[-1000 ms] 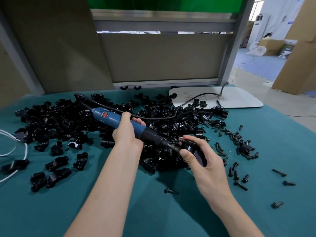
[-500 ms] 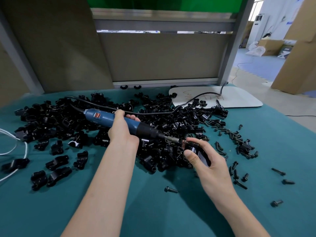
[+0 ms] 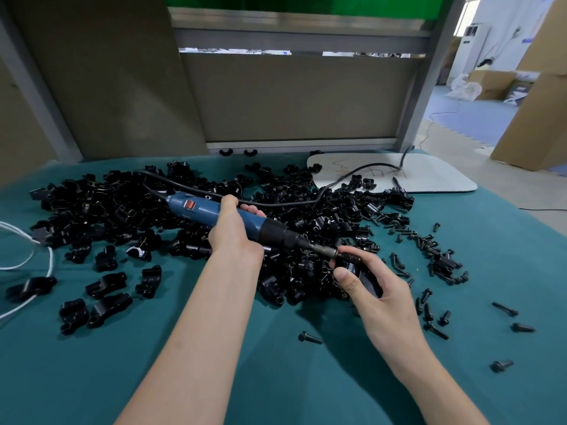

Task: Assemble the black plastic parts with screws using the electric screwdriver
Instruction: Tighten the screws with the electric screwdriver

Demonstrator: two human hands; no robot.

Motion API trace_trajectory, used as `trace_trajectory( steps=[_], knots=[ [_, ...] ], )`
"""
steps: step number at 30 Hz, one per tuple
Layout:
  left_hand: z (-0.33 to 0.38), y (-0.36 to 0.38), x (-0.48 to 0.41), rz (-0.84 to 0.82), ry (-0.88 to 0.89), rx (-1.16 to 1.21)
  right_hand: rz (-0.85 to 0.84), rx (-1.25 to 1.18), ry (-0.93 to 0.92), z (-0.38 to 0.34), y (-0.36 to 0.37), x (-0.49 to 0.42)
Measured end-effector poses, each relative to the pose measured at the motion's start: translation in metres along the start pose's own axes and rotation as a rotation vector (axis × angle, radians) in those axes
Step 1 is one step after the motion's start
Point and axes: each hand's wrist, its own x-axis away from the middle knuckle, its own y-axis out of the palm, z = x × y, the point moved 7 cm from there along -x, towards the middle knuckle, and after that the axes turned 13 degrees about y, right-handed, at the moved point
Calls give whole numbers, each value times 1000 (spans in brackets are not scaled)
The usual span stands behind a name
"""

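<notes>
My left hand (image 3: 234, 233) grips the blue electric screwdriver (image 3: 202, 210) around its body, with the black nose and metal bit (image 3: 323, 250) pointing right and down. My right hand (image 3: 368, 280) holds a black plastic part (image 3: 366, 279) just over the front edge of the big pile of black parts (image 3: 291, 216). The bit's tip meets that part at my fingertips; the screw there is hidden. Loose black screws (image 3: 426, 240) lie scattered to the right of the pile.
The green table cover (image 3: 92, 378) has several assembled black parts (image 3: 106, 285) at the left and a white cord (image 3: 27, 265) at the left edge. A white board (image 3: 435, 176) lies at the back right with the tool's black cable (image 3: 346, 176) across it. A single screw (image 3: 310, 337) lies in front.
Both hands have shifted slightly left and back with the screwdriver, which now lies flatter. The bit stays on the part in my right hand.
</notes>
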Motion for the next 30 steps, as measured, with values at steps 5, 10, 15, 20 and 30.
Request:
trace_trajectory(
  steps=[5,10,15,20,30],
  knots=[
    [-1,1,1,-1,-5,13,8,8,10,0,-1,0],
    [-3,1,1,-3,-12,21,5,26,7,0,-1,0],
    [-5,0,1,-2,-20,22,3,39,12,1,0,-2],
    [-7,1,1,-6,-35,-7,9,26,5,1,-1,-2],
    [-8,1,4,-11,-51,4,1,-1,13,2,0,-2]
  ],
)
